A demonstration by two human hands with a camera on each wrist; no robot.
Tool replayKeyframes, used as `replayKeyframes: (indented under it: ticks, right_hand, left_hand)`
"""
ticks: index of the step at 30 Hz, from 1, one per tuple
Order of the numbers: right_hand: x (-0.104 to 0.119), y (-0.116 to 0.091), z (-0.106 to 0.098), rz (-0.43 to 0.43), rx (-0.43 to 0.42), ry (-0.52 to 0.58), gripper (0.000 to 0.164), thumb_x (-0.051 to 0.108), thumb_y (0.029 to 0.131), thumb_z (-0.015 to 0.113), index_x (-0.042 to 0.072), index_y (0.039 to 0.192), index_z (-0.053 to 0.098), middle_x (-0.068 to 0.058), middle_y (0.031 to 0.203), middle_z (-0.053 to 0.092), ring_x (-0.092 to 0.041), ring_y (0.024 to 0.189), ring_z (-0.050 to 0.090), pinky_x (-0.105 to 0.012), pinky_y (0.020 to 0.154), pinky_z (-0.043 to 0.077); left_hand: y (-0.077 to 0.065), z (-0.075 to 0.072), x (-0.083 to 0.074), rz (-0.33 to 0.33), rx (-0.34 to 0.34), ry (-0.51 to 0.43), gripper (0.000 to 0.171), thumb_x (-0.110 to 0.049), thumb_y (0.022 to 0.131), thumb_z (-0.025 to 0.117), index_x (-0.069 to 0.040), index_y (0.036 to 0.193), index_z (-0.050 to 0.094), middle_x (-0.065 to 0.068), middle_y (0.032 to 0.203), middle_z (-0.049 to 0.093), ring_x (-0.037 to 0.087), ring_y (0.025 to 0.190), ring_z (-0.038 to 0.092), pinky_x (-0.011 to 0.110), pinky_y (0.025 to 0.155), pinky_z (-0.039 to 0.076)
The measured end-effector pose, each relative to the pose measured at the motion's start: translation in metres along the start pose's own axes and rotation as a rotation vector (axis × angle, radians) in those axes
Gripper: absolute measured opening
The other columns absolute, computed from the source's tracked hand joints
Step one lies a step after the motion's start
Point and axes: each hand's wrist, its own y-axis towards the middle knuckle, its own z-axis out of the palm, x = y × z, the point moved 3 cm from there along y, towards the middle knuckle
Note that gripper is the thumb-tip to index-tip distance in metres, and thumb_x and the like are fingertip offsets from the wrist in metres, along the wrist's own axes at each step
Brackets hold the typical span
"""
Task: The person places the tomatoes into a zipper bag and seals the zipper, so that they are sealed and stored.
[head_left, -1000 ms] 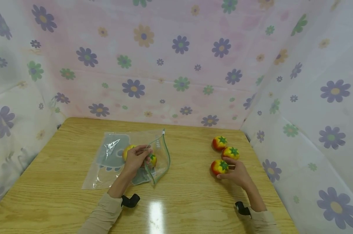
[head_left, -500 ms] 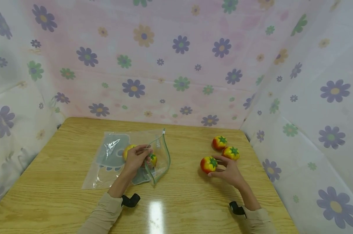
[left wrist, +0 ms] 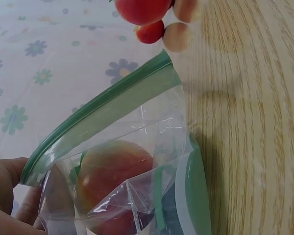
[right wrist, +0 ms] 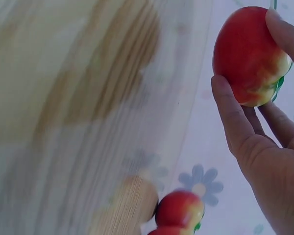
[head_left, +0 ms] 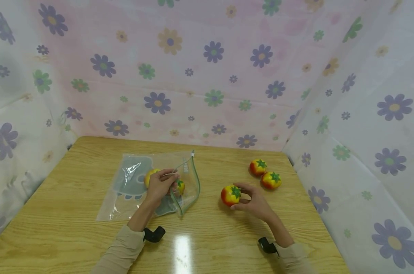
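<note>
In the head view, a clear zip bag [head_left: 133, 179] with a green-edged mouth lies at left, its mouth facing right. My left hand [head_left: 159, 186] pinches the near lip of that mouth, which gapes. Two red-and-yellow tomatoes, one left of the hand [head_left: 150, 177] and one by the fingertips [head_left: 181, 186], show through the plastic, partly hidden by the hand. To the right, my right hand [head_left: 253, 199] grips a tomato [head_left: 228, 196] with a green leafy top, thumb and fingers around its sides. The right wrist view shows the held tomato's smooth red underside [right wrist: 245, 54].
Two more tomatoes, a rear one [head_left: 257, 167] and a nearer one [head_left: 270, 180], lie close together on the wooden table [head_left: 213, 236] at right. Flower-print sheeting [head_left: 200, 76] encloses the table at the back and sides. A black wrist mount [head_left: 154, 234] sits by the left cuff.
My right hand has carried the tomato leftward, away from the two others and closer to the bag's mouth. The left hand and bag have stayed in place.
</note>
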Motion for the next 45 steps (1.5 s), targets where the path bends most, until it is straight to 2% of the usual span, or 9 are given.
replayKeyframes:
  ticks: [7, 11, 16, 22, 29, 37, 45]
  right_hand:
    - [0.011, 0.007, 0.02, -0.008, 0.044, 0.032, 0.075, 0.011, 0.078, 0.089, 0.003, 0.144, 0.054, -0.018, 0.147, 0.049, -0.041, 0.131, 0.052, -0.034, 0.097, 0.057]
    - [0.014, 0.011, 0.029, -0.023, 0.053, 0.036, 0.074, 0.01, 0.079, 0.089, 0.002, 0.144, 0.054, -0.018, 0.146, 0.049, -0.037, 0.128, 0.048, -0.034, 0.096, 0.057]
    - [0.015, 0.016, 0.04, -0.041, 0.049, 0.069, 0.075, 0.006, 0.076, 0.09, 0.002, 0.143, 0.055, -0.019, 0.143, 0.05, -0.033, 0.123, 0.052, -0.033, 0.094, 0.058]
    - [0.021, 0.021, 0.051, -0.029, 0.013, 0.092, 0.074, 0.009, 0.074, 0.092, 0.003, 0.14, 0.059, -0.019, 0.139, 0.054, -0.037, 0.121, 0.057, -0.036, 0.093, 0.059]
    - [0.028, 0.028, 0.067, -0.022, 0.038, 0.13, 0.072, 0.006, 0.075, 0.091, 0.001, 0.139, 0.059, -0.02, 0.141, 0.054, -0.04, 0.122, 0.058, -0.035, 0.093, 0.058]
    - [0.037, 0.035, 0.082, -0.051, 0.054, 0.111, 0.073, 0.004, 0.075, 0.09, 0.001, 0.14, 0.057, -0.02, 0.143, 0.053, -0.042, 0.124, 0.059, -0.036, 0.096, 0.057]
    - [0.039, 0.041, 0.092, -0.085, 0.031, 0.084, 0.071, 0.002, 0.076, 0.089, 0.005, 0.14, 0.058, -0.016, 0.14, 0.055, -0.036, 0.124, 0.057, -0.037, 0.098, 0.056]
  left_hand:
    - [0.0, 0.0, 0.0, -0.015, 0.004, 0.0, 0.031, -0.008, 0.1, 0.066, 0.004, 0.129, 0.063, 0.005, 0.096, 0.077, 0.006, 0.059, 0.064, 0.018, 0.047, 0.05]
    - [0.001, -0.001, 0.001, -0.018, 0.013, -0.006, 0.033, -0.008, 0.1, 0.066, 0.005, 0.13, 0.063, 0.004, 0.096, 0.078, 0.005, 0.06, 0.064, 0.017, 0.048, 0.05]
    - [0.0, -0.002, 0.001, -0.027, 0.008, -0.027, 0.034, -0.008, 0.1, 0.066, 0.006, 0.131, 0.062, 0.004, 0.094, 0.078, 0.005, 0.058, 0.064, 0.016, 0.048, 0.048]
    - [0.001, -0.002, 0.0, -0.037, 0.004, -0.044, 0.035, -0.007, 0.099, 0.066, 0.007, 0.13, 0.061, 0.005, 0.095, 0.078, 0.004, 0.057, 0.063, 0.015, 0.047, 0.046]
    - [0.0, -0.002, -0.001, -0.037, 0.005, -0.045, 0.036, -0.008, 0.099, 0.067, 0.007, 0.131, 0.061, 0.004, 0.094, 0.078, 0.004, 0.056, 0.062, 0.015, 0.046, 0.044]
    - [0.001, -0.001, 0.0, -0.034, -0.01, -0.056, 0.034, -0.006, 0.098, 0.068, 0.008, 0.129, 0.063, 0.002, 0.089, 0.078, 0.004, 0.055, 0.063, 0.015, 0.046, 0.045]
    - [0.002, 0.0, 0.002, -0.047, -0.018, -0.019, 0.034, -0.009, 0.098, 0.069, 0.004, 0.128, 0.065, 0.001, 0.088, 0.077, 0.006, 0.055, 0.063, 0.017, 0.047, 0.048]
